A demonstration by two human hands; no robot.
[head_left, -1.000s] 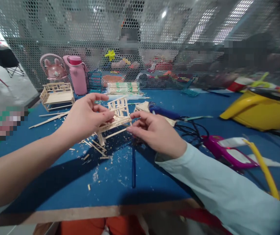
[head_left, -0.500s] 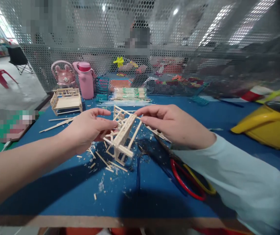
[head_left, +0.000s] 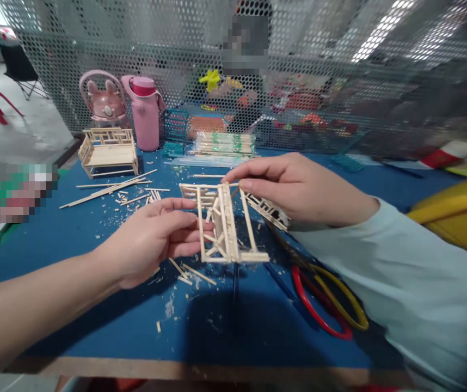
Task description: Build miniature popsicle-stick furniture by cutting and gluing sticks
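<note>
A small frame of pale wooden sticks (head_left: 227, 223) is held up over the blue table, its slatted part seen nearly edge-on. My left hand (head_left: 155, 234) grips its left side, fingers reaching behind the sticks. The thumb and fingertips of my right hand (head_left: 294, 188) pinch its upper right corner. Under my right hand lies a flat lattice of sticks (head_left: 266, 211). A finished-looking miniature bench (head_left: 109, 152) of the same sticks stands at the back left. Loose sticks (head_left: 111, 188) and small offcuts are scattered around my left hand.
Scissors with red and yellow handles (head_left: 323, 305) lie by my right forearm. A pink bottle (head_left: 146, 117), a pink round container (head_left: 105, 103) and bagged sticks (head_left: 225, 143) stand or lie before a perforated metal screen (head_left: 176, 60). A yellow object (head_left: 458, 212) is at right.
The stick frame has been turned more upright and square to the view, still between both hands. My left hand's fingers have spread behind it. The camera view has shifted slightly.
</note>
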